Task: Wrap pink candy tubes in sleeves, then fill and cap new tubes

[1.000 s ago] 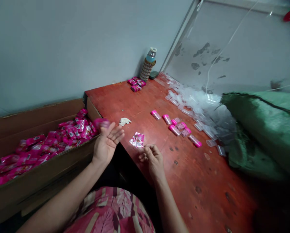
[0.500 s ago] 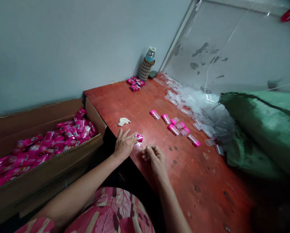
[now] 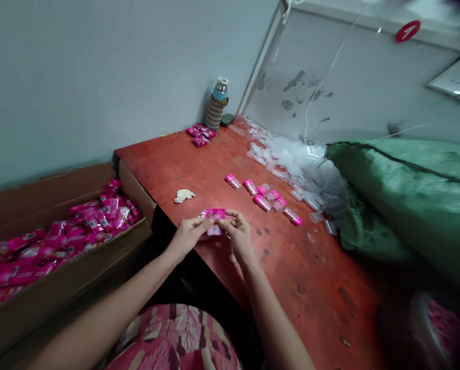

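Note:
My left hand and my right hand both pinch a small pink printed plastic wrapper near the table's front edge. The thumbs press on its near side, and the lower part looks pale and see-through. Whether anything is inside cannot be made out. A crumpled white lump lies just beyond my left hand. Farther to the right, several clear tubes with pink caps lie on their sides, with small pink contents showing.
A cardboard box full of pink-wrapped packs stands at the left. Pink bundles and a flask in a knitted cover sit at the back of the red table. Clear empty tubes are heaped beside a green sack.
The wrapper has come up off the table between both hands. My left hand has gone from lying flat to pinching it, and my right hand has closed in. The view has turned right.

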Motion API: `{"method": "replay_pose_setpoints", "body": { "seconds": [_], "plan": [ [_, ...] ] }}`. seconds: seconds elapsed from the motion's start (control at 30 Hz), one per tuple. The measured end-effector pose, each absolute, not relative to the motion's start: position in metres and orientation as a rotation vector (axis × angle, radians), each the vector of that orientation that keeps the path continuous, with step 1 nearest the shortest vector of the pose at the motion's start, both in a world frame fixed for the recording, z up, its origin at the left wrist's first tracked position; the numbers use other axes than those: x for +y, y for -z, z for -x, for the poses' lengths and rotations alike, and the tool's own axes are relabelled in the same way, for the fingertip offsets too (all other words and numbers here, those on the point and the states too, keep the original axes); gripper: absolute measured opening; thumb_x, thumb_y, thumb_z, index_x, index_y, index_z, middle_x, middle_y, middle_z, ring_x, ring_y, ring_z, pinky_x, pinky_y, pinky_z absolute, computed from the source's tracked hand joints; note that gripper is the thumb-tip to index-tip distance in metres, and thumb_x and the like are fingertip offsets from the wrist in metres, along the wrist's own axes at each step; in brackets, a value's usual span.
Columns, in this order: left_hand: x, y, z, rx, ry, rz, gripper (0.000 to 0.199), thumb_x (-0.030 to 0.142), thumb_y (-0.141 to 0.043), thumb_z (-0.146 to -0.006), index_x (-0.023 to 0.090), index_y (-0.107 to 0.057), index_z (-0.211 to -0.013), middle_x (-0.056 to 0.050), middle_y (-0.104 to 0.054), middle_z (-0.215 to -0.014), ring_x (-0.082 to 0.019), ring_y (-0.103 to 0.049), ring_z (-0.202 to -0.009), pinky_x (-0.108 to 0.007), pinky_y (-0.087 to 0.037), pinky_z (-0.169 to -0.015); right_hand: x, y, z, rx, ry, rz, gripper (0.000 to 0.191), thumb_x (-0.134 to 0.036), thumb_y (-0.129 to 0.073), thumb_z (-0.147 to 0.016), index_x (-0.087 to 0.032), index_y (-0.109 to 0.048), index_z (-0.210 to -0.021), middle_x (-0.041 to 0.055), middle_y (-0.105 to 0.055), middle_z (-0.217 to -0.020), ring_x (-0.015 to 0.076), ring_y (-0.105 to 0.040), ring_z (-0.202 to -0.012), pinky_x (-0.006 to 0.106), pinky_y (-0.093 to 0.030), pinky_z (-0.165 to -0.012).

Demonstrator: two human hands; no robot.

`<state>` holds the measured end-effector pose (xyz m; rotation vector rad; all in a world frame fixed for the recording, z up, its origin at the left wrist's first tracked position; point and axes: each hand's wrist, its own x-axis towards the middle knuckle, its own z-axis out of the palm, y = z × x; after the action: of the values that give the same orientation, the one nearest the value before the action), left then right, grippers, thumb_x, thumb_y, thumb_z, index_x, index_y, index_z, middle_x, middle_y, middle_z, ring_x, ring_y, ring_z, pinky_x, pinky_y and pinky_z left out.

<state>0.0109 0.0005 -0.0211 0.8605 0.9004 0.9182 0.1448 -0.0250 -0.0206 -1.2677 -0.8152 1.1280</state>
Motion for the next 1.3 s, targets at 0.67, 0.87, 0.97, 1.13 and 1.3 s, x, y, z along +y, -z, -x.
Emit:
{"method": "replay_pose_setpoints", "body": {
  "seconds": [0.67, 0.87, 0.97, 1.13, 1.3],
  "plan": [
    [0.006, 0.031, -0.013, 0.889, -0.930, -0.190, 0.005, 0.010, -0.062, -0.074, 0.009, -0.061, -0.069, -0.004, -0.064, -0.064, -0.011, -0.061, -0.054, -0.023, -0.056, -0.051, 0.031, 0.018, -0.297, -1.519, -0.341, 2.400, 0.029, -0.039, -0.049, -0.079, -0.015, -0.066, -0.080, 0.0085, -0.065, -0.077, 0.0228, -0.059, -0.077, 0.028, -0.040, -0.068],
    [0.009, 0.028, -0.013, 0.850, -0.986, -0.111, 0.003, 0.010, -0.061, -0.075, 0.011, -0.060, -0.073, -0.003, -0.064, -0.063, -0.012, -0.062, -0.055, -0.023, -0.056, -0.050, 0.009, 0.026, -0.277, -1.560, -0.206, 2.460, 0.037, -0.044, -0.048, -0.080, -0.017, -0.058, -0.103, 0.0111, -0.062, -0.100, 0.0251, -0.056, -0.093, 0.030, -0.041, -0.071],
    [0.009, 0.028, -0.013, 0.832, -1.011, -0.102, 0.002, 0.010, -0.061, -0.075, 0.010, -0.059, -0.074, -0.003, -0.064, -0.063, -0.012, -0.062, -0.054, -0.024, -0.056, -0.051, 0.004, 0.029, -0.271, -1.603, -0.043, 2.479, 0.040, -0.042, -0.048, -0.081, -0.020, -0.051, -0.113, 0.0134, -0.055, -0.113, 0.0271, -0.051, -0.102, 0.034, -0.041, -0.073],
    [0.011, 0.026, -0.011, 0.826, -1.073, -0.048, 0.005, 0.011, -0.063, -0.073, 0.011, -0.058, -0.073, -0.004, -0.065, -0.065, -0.013, -0.063, -0.055, -0.024, -0.055, -0.052, 0.005, 0.024, -0.268, -1.718, -0.072, 2.393, 0.025, -0.032, -0.044, -0.084, -0.013, -0.057, -0.094, 0.0165, -0.059, -0.098, 0.0279, -0.056, -0.093, 0.036, -0.042, -0.073],
    [0.012, 0.025, -0.011, 0.811, -1.097, 0.043, 0.006, 0.013, -0.064, -0.073, 0.012, -0.058, -0.073, -0.004, -0.064, -0.063, -0.015, -0.064, -0.056, -0.025, -0.055, -0.055, -0.022, 0.016, -0.214, -1.613, -0.595, 2.021, 0.029, -0.040, -0.033, -0.088, -0.017, -0.050, -0.080, 0.0032, -0.060, -0.064, 0.0166, -0.059, -0.058, 0.026, -0.046, -0.054]
  ]
}}
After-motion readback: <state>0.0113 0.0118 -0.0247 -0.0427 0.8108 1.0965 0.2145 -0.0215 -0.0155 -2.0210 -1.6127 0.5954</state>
